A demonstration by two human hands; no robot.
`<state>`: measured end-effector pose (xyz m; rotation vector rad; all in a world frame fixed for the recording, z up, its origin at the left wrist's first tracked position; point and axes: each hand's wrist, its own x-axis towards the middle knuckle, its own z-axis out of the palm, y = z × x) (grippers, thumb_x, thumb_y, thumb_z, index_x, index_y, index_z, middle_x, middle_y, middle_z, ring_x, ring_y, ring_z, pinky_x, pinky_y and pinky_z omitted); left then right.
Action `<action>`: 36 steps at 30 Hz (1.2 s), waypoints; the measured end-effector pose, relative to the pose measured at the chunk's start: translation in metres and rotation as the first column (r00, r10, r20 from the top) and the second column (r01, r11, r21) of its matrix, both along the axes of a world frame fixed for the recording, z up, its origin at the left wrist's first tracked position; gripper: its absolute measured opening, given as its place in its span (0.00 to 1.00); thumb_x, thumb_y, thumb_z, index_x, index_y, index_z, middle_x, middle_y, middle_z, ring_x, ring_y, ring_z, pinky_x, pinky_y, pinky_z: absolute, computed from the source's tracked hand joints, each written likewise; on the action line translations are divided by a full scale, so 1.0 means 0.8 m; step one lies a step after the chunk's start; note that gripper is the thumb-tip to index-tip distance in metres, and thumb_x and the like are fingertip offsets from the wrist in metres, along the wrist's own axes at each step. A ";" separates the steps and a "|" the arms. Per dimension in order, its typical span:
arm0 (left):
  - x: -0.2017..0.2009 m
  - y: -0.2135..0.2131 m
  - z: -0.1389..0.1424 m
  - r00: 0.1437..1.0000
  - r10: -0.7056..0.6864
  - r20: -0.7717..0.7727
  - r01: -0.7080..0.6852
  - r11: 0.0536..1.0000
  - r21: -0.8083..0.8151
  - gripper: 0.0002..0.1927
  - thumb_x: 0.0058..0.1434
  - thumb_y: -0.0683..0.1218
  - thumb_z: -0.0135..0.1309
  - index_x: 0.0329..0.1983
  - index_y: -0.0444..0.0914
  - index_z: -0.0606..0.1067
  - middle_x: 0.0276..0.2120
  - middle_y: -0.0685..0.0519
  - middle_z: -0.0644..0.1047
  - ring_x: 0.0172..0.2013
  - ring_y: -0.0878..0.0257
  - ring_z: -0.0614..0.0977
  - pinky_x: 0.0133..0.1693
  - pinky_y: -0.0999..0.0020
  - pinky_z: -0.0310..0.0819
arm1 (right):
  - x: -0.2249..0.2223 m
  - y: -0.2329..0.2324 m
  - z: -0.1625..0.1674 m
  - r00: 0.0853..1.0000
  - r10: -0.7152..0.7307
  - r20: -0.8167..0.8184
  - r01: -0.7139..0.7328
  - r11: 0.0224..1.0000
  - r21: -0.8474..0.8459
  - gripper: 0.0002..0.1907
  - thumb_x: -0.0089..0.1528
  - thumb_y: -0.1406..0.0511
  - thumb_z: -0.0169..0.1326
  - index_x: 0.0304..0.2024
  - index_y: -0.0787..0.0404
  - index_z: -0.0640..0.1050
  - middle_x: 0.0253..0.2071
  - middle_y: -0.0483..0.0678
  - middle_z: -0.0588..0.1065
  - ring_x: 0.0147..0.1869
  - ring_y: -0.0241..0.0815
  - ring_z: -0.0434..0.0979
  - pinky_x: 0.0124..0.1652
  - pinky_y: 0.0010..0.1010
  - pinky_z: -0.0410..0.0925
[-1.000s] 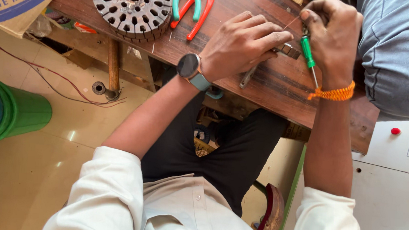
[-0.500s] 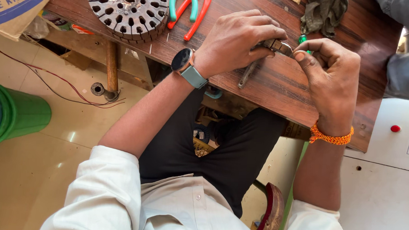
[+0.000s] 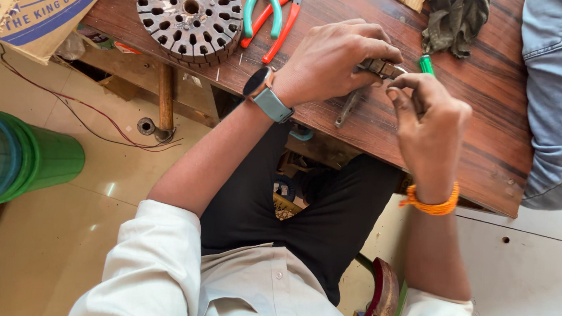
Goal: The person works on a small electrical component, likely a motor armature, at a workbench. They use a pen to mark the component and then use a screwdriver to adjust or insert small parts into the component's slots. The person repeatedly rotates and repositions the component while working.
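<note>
The person's left hand (image 3: 339, 61) is curled shut around a small metal part (image 3: 383, 68), which pokes out of the fist toward the right hand (image 3: 430, 118). The part lies roughly level over the wooden bench (image 3: 476, 157), its long axis running from one hand to the other, so its free end points at the right hand's fingertips (image 3: 399, 87). Those fingertips are pinched together right at that free end, touching it or just short of it; the view does not settle which. The green screwdriver handle (image 3: 426, 63) shows just above the right hand, but whether that hand grips it cannot be told. The left hand is the one bearing the part.

The part looks grey-brown, dull and blocky, mostly hidden by the fingers. A slim dark metal tool (image 3: 348, 109) lies on the bench just beneath both hands.
</note>
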<state>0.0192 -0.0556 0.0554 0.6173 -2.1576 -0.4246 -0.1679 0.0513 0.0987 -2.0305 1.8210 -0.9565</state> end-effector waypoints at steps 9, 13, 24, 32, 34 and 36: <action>0.008 0.040 -0.028 0.988 0.114 0.101 -0.046 0.856 -0.514 0.20 0.65 0.47 0.63 0.60 0.49 0.77 0.65 0.57 0.70 0.65 0.59 0.66 0.63 0.61 0.62 | 0.015 0.019 -0.083 0.998 0.064 0.007 -0.063 0.992 -0.110 0.05 0.61 0.75 0.61 0.39 0.66 0.78 0.26 0.56 0.72 0.25 0.45 0.70 0.30 0.34 0.64; 0.017 0.049 -0.033 0.994 0.006 0.112 0.041 0.909 -0.414 0.19 0.58 0.52 0.61 0.52 0.43 0.78 0.62 0.58 0.72 0.62 0.58 0.69 0.60 0.59 0.63 | 0.012 0.034 -0.075 0.996 0.081 0.038 -0.079 0.996 -0.050 0.05 0.62 0.74 0.61 0.40 0.65 0.80 0.25 0.55 0.73 0.23 0.44 0.71 0.29 0.33 0.65; 0.000 0.059 -0.063 0.965 0.075 -0.252 -0.079 0.997 -0.003 0.08 0.63 0.45 0.66 0.43 0.40 0.80 0.39 0.55 0.82 0.36 0.60 0.85 0.38 0.68 0.77 | -0.009 0.054 -0.013 0.986 0.164 -0.012 -0.164 0.984 -0.063 0.04 0.69 0.75 0.59 0.46 0.65 0.80 0.36 0.51 0.80 0.38 0.37 0.82 0.39 0.27 0.72; -0.037 0.076 -0.068 0.789 0.276 -0.549 0.130 0.798 0.589 0.06 0.65 0.41 0.63 0.43 0.34 0.83 0.33 0.55 0.84 0.34 0.73 0.83 0.37 0.76 0.78 | -0.023 -0.008 0.027 0.987 0.148 -0.067 -0.158 0.971 -0.182 0.05 0.71 0.76 0.63 0.39 0.72 0.80 0.22 0.48 0.69 0.24 0.33 0.63 0.26 0.28 0.53; -0.040 0.077 -0.069 0.756 0.293 -0.585 0.170 0.776 0.608 0.07 0.65 0.41 0.63 0.43 0.34 0.83 0.33 0.56 0.84 0.35 0.73 0.83 0.38 0.76 0.78 | -0.022 -0.020 0.030 0.987 0.161 -0.003 -0.160 0.975 -0.153 0.06 0.73 0.75 0.63 0.41 0.72 0.79 0.23 0.47 0.69 0.26 0.31 0.63 0.28 0.26 0.53; -0.040 0.075 -0.072 0.733 0.297 -0.612 0.193 0.771 0.607 0.08 0.64 0.42 0.63 0.44 0.35 0.83 0.34 0.56 0.84 0.36 0.73 0.84 0.40 0.76 0.79 | -0.021 -0.034 0.028 0.980 0.174 0.100 -0.163 0.981 -0.106 0.07 0.76 0.74 0.62 0.42 0.72 0.79 0.26 0.46 0.71 0.28 0.28 0.66 0.28 0.22 0.57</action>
